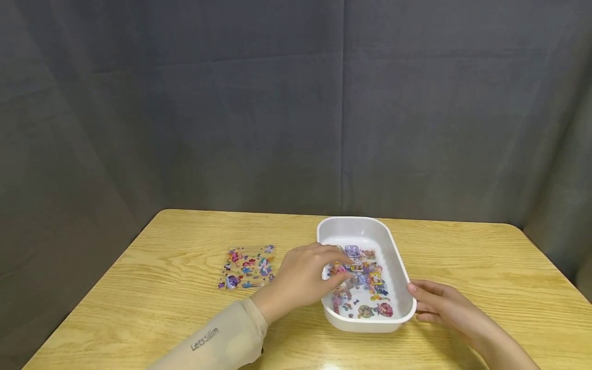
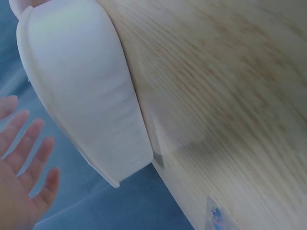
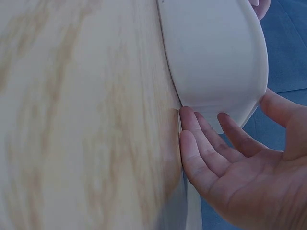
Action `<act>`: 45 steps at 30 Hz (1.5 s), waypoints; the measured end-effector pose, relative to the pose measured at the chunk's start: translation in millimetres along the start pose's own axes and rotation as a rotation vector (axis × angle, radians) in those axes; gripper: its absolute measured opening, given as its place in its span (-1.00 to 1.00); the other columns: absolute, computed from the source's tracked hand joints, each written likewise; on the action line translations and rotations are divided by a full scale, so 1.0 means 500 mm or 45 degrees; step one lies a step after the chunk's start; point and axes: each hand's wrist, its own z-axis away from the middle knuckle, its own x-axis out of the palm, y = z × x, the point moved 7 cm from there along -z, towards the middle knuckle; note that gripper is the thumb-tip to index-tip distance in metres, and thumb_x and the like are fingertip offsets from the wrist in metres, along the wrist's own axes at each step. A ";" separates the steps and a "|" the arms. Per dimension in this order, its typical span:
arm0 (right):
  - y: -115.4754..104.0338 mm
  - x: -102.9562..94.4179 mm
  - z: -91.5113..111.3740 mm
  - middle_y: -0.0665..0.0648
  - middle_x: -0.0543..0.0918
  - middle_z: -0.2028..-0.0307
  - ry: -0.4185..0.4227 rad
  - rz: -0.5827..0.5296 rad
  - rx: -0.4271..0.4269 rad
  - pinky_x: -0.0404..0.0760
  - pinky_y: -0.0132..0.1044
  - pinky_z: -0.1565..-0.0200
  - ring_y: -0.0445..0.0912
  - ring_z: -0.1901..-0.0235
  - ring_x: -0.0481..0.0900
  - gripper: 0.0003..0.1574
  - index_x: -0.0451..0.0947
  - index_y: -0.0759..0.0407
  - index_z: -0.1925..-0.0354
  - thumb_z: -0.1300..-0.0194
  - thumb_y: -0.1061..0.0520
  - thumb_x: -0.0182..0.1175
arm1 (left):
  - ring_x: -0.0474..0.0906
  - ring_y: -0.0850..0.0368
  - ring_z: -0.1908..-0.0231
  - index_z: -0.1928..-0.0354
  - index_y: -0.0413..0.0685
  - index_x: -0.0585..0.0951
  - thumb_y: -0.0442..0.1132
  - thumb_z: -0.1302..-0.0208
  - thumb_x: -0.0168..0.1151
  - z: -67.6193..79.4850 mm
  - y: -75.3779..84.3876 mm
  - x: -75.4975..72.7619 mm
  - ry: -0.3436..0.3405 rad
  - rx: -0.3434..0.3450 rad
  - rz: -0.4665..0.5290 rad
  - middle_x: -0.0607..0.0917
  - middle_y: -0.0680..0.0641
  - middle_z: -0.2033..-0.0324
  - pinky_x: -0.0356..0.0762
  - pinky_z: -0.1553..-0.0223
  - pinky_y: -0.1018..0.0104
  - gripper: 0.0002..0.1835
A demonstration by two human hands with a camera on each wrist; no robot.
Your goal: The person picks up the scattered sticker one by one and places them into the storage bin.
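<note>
A white plastic tray (image 1: 402,272) with rounded corners stands on the table, holding clear plastic bags (image 1: 384,310) printed with colourful cartoon figures and lettering. Over the tray's left side reaches my left hand (image 1: 302,275), its fingers spread above the bags. In the left wrist view, those fingers (image 2: 33,153) are apart from the tray's outer wall (image 2: 91,96). My right hand (image 1: 446,306) steadies the tray's near right corner. The right wrist view shows its thumb (image 3: 278,108) at the rim and its fingers (image 3: 208,146) against the lower outer wall.
Left of the tray, another clear printed bag (image 1: 247,267) lies flat on the wooden table (image 1: 152,288). A dark grey curtain (image 1: 259,113) hangs behind the table's far edge.
</note>
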 end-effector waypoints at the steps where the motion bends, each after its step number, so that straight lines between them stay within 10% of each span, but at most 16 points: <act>1: 0.000 0.001 0.000 0.32 0.59 -0.11 -0.001 -0.002 0.006 0.63 -0.18 -0.01 0.05 -0.02 0.63 -0.11 0.00 0.70 -0.37 -0.59 -0.09 -0.09 | 0.60 0.28 -0.03 0.00 0.31 0.72 0.13 -0.36 0.24 0.003 -0.003 -0.004 0.013 -0.011 0.004 0.69 0.23 -0.02 0.56 0.01 0.25 -0.73; 20: 0.003 0.000 0.010 0.29 0.59 -0.09 0.001 -0.017 -0.011 0.64 -0.22 0.03 -0.02 0.03 0.64 -0.14 0.01 0.71 -0.35 -0.58 -0.04 -0.05 | 0.59 0.30 -0.01 0.05 0.23 0.72 -0.10 -0.28 0.38 0.052 -0.052 -0.080 0.241 -0.068 0.242 0.71 0.23 0.08 0.55 -0.05 0.25 -0.79; 45: 0.007 -0.002 0.012 0.25 0.60 -0.09 0.019 -0.021 0.035 0.64 -0.21 0.04 0.00 0.02 0.64 -0.10 0.00 0.70 -0.36 -0.57 -0.08 -0.03 | 0.55 0.22 -0.11 0.01 0.33 0.68 -0.08 -0.28 0.38 0.133 -0.161 -0.095 -0.038 -0.280 0.375 0.63 0.27 -0.07 0.50 -0.12 0.02 -0.76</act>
